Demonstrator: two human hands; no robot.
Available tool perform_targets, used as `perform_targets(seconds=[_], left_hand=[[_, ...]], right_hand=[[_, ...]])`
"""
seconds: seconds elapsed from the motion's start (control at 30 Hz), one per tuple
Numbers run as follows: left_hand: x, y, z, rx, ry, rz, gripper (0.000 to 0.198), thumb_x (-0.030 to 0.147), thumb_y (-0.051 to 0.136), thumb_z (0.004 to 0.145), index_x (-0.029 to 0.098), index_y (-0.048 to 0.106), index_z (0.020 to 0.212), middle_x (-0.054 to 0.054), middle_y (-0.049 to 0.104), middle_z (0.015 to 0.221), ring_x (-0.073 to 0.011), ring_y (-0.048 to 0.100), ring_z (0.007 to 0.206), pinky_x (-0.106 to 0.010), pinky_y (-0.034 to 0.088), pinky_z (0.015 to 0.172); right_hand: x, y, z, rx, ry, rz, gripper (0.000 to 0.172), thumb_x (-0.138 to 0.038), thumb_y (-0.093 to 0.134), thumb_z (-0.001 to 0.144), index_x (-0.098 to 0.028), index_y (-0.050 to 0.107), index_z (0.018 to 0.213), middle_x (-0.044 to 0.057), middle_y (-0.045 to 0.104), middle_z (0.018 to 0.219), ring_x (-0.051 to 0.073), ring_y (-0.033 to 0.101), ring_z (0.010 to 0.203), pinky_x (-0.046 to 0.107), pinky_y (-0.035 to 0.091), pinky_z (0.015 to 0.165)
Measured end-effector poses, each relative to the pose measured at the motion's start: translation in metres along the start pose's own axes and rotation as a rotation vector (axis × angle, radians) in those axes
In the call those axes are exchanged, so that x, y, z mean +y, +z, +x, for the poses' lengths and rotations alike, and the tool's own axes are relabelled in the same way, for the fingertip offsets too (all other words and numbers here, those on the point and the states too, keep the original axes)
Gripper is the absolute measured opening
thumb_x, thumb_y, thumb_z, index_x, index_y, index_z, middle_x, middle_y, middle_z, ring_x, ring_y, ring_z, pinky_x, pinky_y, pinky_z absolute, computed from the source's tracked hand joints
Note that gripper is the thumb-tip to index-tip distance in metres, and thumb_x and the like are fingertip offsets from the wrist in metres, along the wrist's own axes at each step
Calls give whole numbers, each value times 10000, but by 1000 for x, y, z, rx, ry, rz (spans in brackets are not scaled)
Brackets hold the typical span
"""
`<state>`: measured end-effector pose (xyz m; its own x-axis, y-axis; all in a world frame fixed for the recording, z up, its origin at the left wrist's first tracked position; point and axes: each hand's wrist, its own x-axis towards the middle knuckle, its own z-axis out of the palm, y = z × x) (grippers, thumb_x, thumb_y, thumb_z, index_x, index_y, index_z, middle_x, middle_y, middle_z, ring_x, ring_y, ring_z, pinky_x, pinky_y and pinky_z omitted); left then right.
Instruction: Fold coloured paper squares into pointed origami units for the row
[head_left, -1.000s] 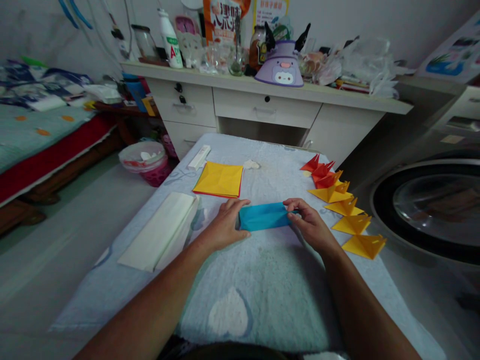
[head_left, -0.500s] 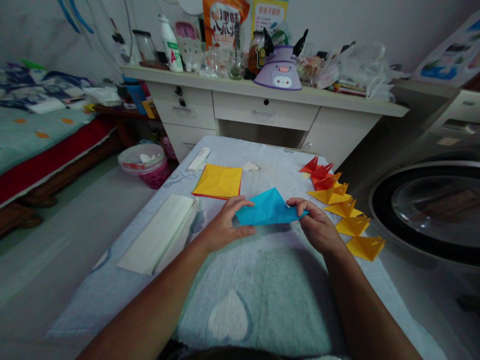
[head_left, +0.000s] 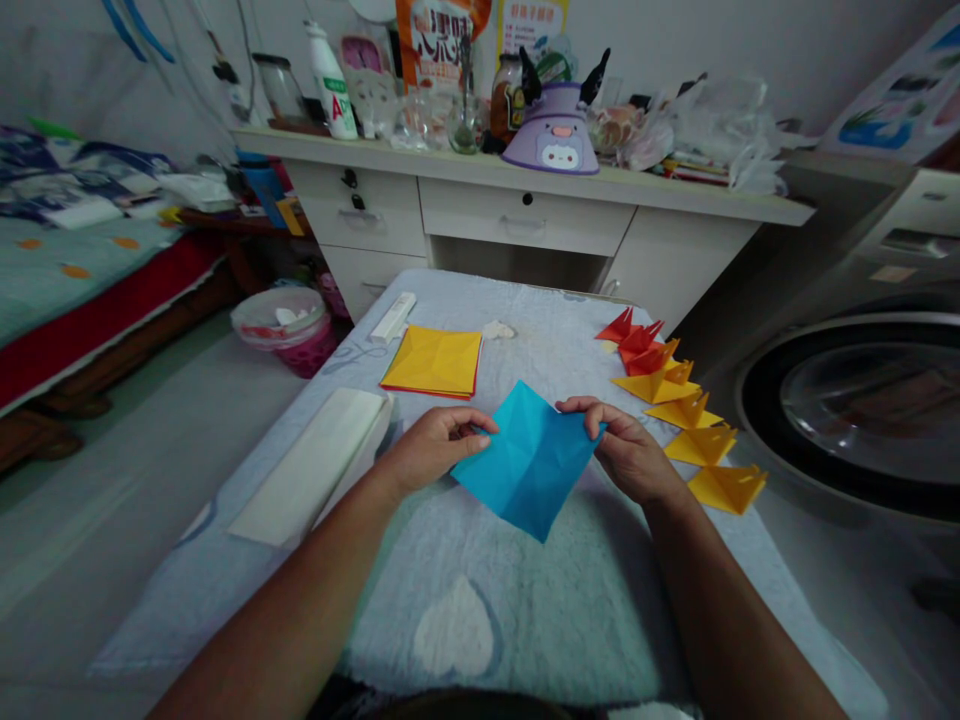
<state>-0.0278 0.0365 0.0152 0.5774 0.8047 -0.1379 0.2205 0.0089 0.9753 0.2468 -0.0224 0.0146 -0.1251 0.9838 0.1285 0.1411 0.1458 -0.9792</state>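
Note:
A creased square of blue origami paper [head_left: 529, 465] is spread between my hands above the cloth-covered table, one corner pointing toward me. My left hand [head_left: 442, 440] pinches its left edge between thumb and fingers. On the other side, my right hand [head_left: 619, 445] grips the right corner, fingers curled over it. Beyond my left hand lies a stack of square paper [head_left: 433, 360], yellow on top with red showing beneath. To the right of my right hand runs a row of folded paper pieces, red ones [head_left: 639, 345] farther off and yellow ones [head_left: 726, 490] nearer.
A long folded white pack [head_left: 311, 465] lies left of my forearm. A small white box [head_left: 393, 318] and a crumpled white scrap [head_left: 499, 330] sit toward the table's far end. Beyond stand a desk [head_left: 480, 165], a pink bin [head_left: 289, 330] and a washing machine [head_left: 862, 400].
The blue paper has gone from folded over to opened out as a square, its near corner now hanging toward me. My left hand has changed from a spread hold to a pinch.

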Motion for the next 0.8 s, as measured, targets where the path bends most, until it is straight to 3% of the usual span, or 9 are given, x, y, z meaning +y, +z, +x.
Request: perform_targets(seconds=[0.17,0.33,0.43,0.53,0.63,0.8], left_hand=[[2,1,-3,-51,-22,17,295,318,649,749,165,680,1000,54,434,591,-86,401,539,-212,258,498],[-4,6,0,-10,-38,22,381,316,618,765,171,665,1114,39,483,635,-80,389,523,-209,248,482],[-12,6,4,72,-20,37,397,316,611,771,163,664,1134,32,499,642,-86,395,528,-209,264,482],[-18,6,7,147,-4,51,398,314,613,770,159,668,1132,11,560,692,-103,448,567,-216,313,502],[-19,8,8,179,-9,36,396,321,612,773,155,672,1127,-28,650,822,-130,527,646,-237,387,561],[-10,9,7,202,-47,-29,343,267,551,791,152,691,1082,-56,700,961,-169,602,766,-273,449,662]], right_hand=[[-4,4,1,-53,-12,-27,288,-439,558,882,-228,447,720,68,583,1277,264,504,1242,433,429,977],[-2,5,4,-13,-59,-287,52,-248,509,860,-241,558,874,77,511,1291,245,475,1253,426,427,993],[4,8,4,48,-151,-558,284,-137,469,818,-255,584,1049,97,436,1315,248,416,1284,462,372,1051],[7,12,3,24,-216,-788,437,-84,485,773,-264,568,1163,104,371,1387,275,362,1308,502,338,1070],[5,15,1,-40,-255,-871,435,-78,531,746,-266,592,1133,97,367,1410,296,348,1312,520,330,1068],[-2,13,1,-110,-243,-823,279,-96,558,770,-263,665,966,78,457,1349,292,404,1265,512,348,1051]])
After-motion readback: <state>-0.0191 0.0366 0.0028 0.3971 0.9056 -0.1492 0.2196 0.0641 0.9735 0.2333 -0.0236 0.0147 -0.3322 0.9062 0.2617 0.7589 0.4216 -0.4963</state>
